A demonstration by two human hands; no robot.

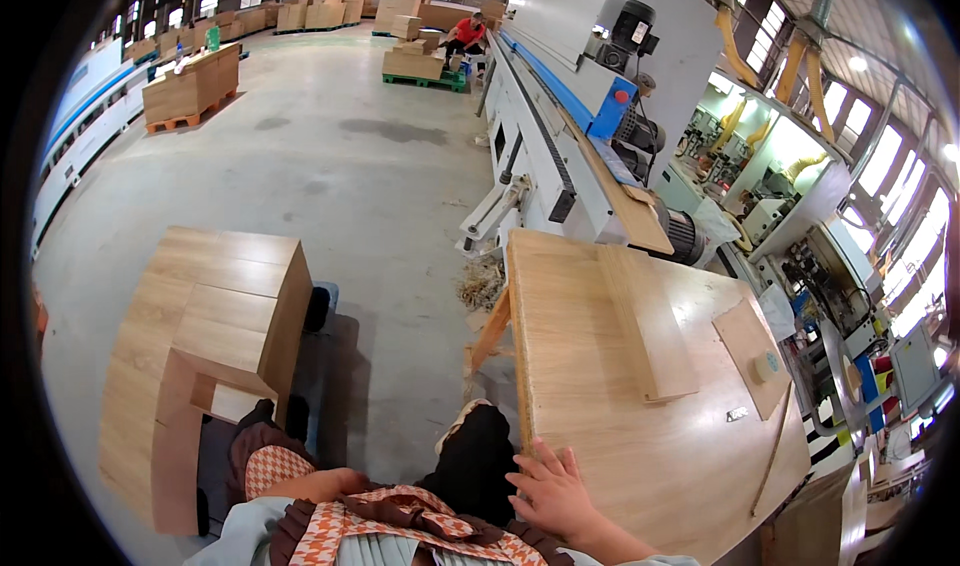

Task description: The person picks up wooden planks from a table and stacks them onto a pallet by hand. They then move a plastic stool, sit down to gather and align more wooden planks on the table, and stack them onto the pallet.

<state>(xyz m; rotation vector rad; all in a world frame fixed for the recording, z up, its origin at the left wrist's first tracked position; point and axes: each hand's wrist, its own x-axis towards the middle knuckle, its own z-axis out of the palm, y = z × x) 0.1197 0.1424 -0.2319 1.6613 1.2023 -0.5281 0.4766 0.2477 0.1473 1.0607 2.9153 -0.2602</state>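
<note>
My right hand (555, 491) rests at the near left edge of a wood-grain table (580, 366), its fingers spread and nothing in them. Low at my lap, my left hand (335, 483) lies against the brown and orange checked apron (275, 468); its fingers are mostly hidden. A long wood-grain board (650, 331) lies on the table. To its right are a thinner panel (745, 341) with a small round roll (766, 366) on it, a small silvery piece (736, 414) and a thin stick (772, 456).
Stacked wood-grain panels (215, 306) stand on my left beside a dark-wheeled blue base (320, 326). A long grey machine with a blue guard (608, 106) runs beyond the table. Farther off, a person in red (466, 34) is by boards on a green pallet (425, 78).
</note>
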